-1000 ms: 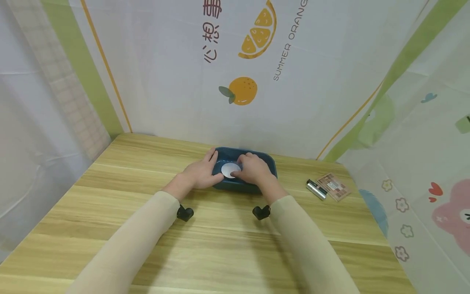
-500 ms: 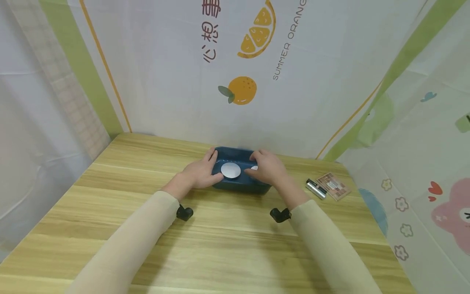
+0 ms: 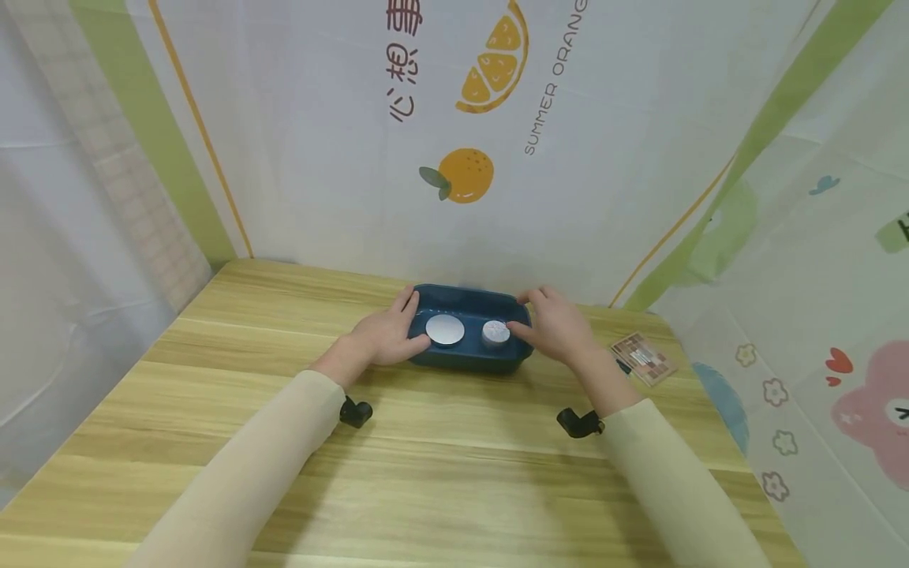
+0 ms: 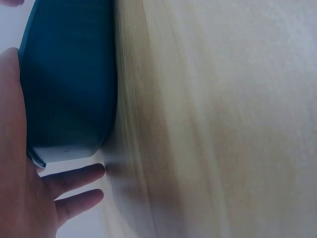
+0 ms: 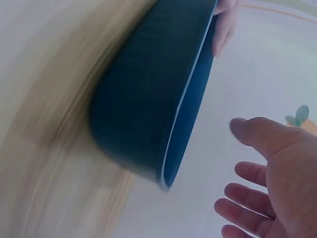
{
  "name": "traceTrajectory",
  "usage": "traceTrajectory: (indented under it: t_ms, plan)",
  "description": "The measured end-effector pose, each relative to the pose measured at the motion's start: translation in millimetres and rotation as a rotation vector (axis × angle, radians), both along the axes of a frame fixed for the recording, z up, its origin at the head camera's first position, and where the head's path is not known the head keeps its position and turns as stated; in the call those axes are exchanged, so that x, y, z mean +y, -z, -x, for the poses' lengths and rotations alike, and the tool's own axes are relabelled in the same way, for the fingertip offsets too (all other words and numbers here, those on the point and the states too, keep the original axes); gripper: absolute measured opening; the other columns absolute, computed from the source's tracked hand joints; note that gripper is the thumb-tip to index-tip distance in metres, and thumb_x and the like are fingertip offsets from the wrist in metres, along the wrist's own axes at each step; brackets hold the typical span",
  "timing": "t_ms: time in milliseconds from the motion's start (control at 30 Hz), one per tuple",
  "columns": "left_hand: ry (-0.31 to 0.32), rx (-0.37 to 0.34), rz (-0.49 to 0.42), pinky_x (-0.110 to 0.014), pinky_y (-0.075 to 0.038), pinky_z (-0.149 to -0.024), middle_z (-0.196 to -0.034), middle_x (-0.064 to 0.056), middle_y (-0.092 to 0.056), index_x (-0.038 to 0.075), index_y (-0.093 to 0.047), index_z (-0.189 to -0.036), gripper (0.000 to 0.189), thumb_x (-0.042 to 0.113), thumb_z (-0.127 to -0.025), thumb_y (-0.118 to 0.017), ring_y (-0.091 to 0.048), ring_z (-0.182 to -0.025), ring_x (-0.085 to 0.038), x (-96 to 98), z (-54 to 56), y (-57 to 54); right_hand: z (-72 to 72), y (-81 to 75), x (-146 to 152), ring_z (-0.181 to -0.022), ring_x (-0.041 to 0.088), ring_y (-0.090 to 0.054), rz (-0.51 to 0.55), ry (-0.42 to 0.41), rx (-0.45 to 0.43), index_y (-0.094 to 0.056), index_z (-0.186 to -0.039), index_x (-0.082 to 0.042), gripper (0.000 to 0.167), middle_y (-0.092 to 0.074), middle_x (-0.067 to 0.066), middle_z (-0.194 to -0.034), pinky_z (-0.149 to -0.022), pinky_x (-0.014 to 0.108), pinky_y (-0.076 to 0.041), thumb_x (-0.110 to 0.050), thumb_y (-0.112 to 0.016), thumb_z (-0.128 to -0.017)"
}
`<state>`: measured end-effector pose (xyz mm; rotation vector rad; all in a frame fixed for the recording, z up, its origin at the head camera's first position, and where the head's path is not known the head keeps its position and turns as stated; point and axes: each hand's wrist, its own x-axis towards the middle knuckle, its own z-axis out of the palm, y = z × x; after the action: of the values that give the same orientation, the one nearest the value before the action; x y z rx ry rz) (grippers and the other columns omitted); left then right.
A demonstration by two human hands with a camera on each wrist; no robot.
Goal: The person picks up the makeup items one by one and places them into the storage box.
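Note:
A dark blue rectangular bin (image 3: 461, 363) stands at the back of the table. My left hand (image 3: 383, 335) holds its left end, the thumb at the near rim and the fingers round the end wall; the left wrist view shows that hand (image 4: 29, 198) against the bin too. Inside lie a white round flat-topped item (image 3: 445, 329) at left and a smaller short round container (image 3: 495, 333) with a faintly patterned top at right. Above the bin's right end is my right hand (image 3: 561, 327), fingers spread and holding nothing; in the right wrist view it (image 5: 277, 173) is apart from the bin.
Right of the bin lies a makeup palette (image 3: 644, 359) with brownish squares; a dark-ended tube (image 3: 623, 366) beside it is mostly hidden by my right forearm. A white printed curtain (image 3: 341, 197) hangs close behind the wooden table (image 3: 426, 473).
My right hand has let go of the small round container, now at the right inside the bin, and has moved right and up. The left hand has stayed at the bin's left end.

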<state>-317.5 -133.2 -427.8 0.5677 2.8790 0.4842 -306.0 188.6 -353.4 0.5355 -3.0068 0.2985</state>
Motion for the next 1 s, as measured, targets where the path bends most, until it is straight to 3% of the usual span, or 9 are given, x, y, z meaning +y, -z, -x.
traceTrajectory:
  t_ms: [167,300,467,700,867,1000]
  plan:
    - [-0.008,0.0,-0.001,-0.032,-0.041,-0.052,-0.187,-0.014,0.007,0.003,-0.001,-0.177,0.099,0.057,-0.105,-0.044,-0.077,-0.112,-0.036,0.5,0.0,-1.2,-0.4,1.6,25,-0.139,0.046,-0.06,0.036,0.021,0.02,-0.061,-0.147,0.0,0.056,-0.059,0.025,-0.151,-0.114,0.061,-0.051,-0.04,-0.068,-0.107]
    - [-0.007,0.004,-0.005,-0.032,-0.041,-0.052,-0.187,-0.015,0.006,0.004,-0.002,-0.177,0.1,0.057,-0.104,-0.044,-0.076,-0.112,-0.036,1.2,0.6,-1.0,-2.9,5.2,49,-0.134,0.048,-0.063,0.023,0.042,0.03,-0.061,-0.146,0.001,0.055,-0.06,0.026,-0.15,-0.11,0.063,-0.052,-0.039,-0.066,-0.109]
    - [-0.004,-0.004,0.003,-0.032,-0.04,-0.052,-0.187,-0.014,0.008,0.005,0.0,-0.177,0.1,0.058,-0.104,-0.044,-0.077,-0.108,-0.034,1.3,2.2,-0.1,-7.0,8.9,80,-0.127,0.049,-0.066,0.031,0.084,-0.031,-0.057,-0.15,0.003,0.057,-0.056,0.029,-0.152,-0.106,0.063,-0.054,-0.039,-0.06,-0.111]
    - [-0.008,-0.004,0.002,-0.032,-0.042,-0.053,-0.187,-0.013,0.009,0.005,-0.001,-0.177,0.1,0.057,-0.104,-0.045,-0.076,-0.117,-0.037,1.1,3.2,-0.4,-8.8,19.3,124,-0.137,0.053,-0.058,0.049,0.158,-0.127,-0.054,-0.152,0.005,0.059,-0.056,0.033,-0.153,-0.11,0.067,-0.049,-0.038,-0.054,-0.112]
    - [-0.011,-0.003,0.005,-0.032,-0.042,-0.053,-0.187,-0.014,0.008,0.004,-0.002,-0.177,0.1,0.056,-0.104,-0.045,-0.076,-0.114,-0.037,1.1,1.6,-0.4,-10.2,31.8,150,-0.122,0.052,-0.064,-0.006,0.166,-0.127,-0.062,-0.139,0.01,0.053,-0.065,0.034,-0.134,-0.101,0.066,-0.053,-0.033,-0.059,-0.109]
    - [-0.011,-0.004,0.005,-0.032,-0.042,-0.054,-0.187,-0.013,0.008,0.004,-0.002,-0.177,0.099,0.057,-0.104,-0.045,-0.076,-0.114,-0.036,1.0,0.2,0.1,-11.8,42.1,163,-0.103,0.042,-0.068,-0.056,0.179,-0.138,-0.067,-0.132,0.008,0.046,-0.068,0.029,-0.12,-0.087,0.059,-0.056,-0.029,-0.066,-0.104]
